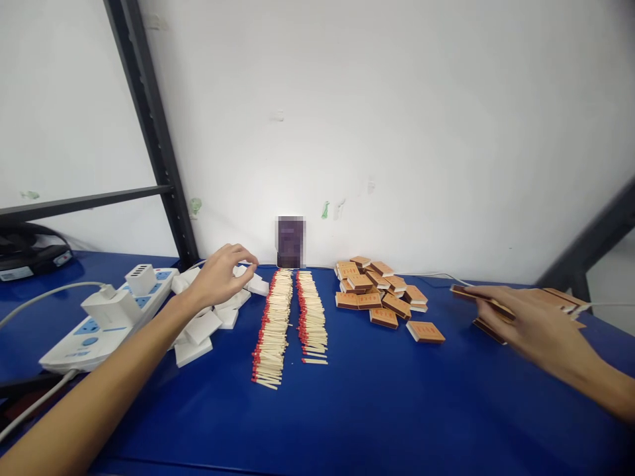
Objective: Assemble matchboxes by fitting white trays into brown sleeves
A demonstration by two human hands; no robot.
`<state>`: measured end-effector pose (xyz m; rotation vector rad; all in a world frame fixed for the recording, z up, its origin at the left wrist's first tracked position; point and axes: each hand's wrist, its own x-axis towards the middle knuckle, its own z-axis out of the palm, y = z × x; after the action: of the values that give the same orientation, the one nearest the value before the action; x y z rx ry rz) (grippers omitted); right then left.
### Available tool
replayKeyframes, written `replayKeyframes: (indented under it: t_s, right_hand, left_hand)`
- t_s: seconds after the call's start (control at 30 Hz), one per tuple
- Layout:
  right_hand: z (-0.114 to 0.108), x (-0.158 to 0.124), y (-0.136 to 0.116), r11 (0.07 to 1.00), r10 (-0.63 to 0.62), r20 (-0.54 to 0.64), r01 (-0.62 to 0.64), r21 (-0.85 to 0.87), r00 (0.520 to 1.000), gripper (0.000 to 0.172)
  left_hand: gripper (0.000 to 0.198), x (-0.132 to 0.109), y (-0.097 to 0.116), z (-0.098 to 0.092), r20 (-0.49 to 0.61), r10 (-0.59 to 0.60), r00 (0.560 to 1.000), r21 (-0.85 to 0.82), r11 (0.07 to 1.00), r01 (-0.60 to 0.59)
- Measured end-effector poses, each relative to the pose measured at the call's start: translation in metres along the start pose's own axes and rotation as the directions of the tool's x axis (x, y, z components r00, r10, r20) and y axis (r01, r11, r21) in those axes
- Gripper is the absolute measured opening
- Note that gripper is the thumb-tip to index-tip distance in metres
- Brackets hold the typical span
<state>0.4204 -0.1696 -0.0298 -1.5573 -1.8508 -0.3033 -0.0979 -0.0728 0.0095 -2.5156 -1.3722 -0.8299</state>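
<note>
My left hand [223, 277] hovers over a heap of small white matchbox trays [201, 327], its thumb and fingers curved with a gap between them and nothing visible in them. My right hand [538, 327], at the right side, grips a brown-and-orange matchbox sleeve [461, 291], thumb below and fingers above. Under this hand more sleeves [489, 330] lie on the blue table, partly hidden by it. Two long rows of red-tipped matches [274, 324] run between the hands. Right of them is a pile of orange matchboxes [370, 297], with one matchbox [425, 332] lying apart in front.
A white power strip [79, 350] with plugged-in chargers and cables stands at the left. A dark, blurred-out upright object [291, 241] leans by the white wall behind the matches. Black metal frame posts [159, 145] rise at the left and right. Flat orange pieces [555, 297] lie behind my right hand.
</note>
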Motion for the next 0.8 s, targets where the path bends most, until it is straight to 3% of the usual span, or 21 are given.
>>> replayKeyframes:
  t_s: [0.13,0.23,0.53,0.7,0.8]
  right_hand:
    - [0.018,0.006,-0.064,0.986,0.007,0.061,-0.017,0.164,0.998,0.028]
    - [0.03,0.007,-0.091,0.942,-0.02,0.149,-0.031,0.333,0.989,0.03]
    - [0.049,0.006,-0.104,0.771,0.016,0.233,-0.16,0.617,0.972,0.032]
    - [0.051,0.01,-0.107,0.512,0.204,0.237,-0.31,0.801,0.95,0.039]
    - [0.049,0.011,-0.106,0.326,0.319,0.331,-0.431,0.842,0.888,0.038]
  left_hand:
    - [0.042,0.008,-0.002,0.012,0.259,0.013,0.966,0.106,0.994,-0.041]
    - [0.045,0.011,-0.007,0.021,0.366,-0.021,0.93,0.163,0.986,-0.042]
    - [0.035,0.006,-0.013,0.025,0.384,0.029,0.923,0.112,0.991,-0.078]
    - [0.036,0.009,-0.011,0.021,0.392,0.001,0.92,0.085,0.996,-0.037]
    - [0.041,0.007,-0.014,0.003,0.346,-0.066,0.936,0.128,0.991,0.023]
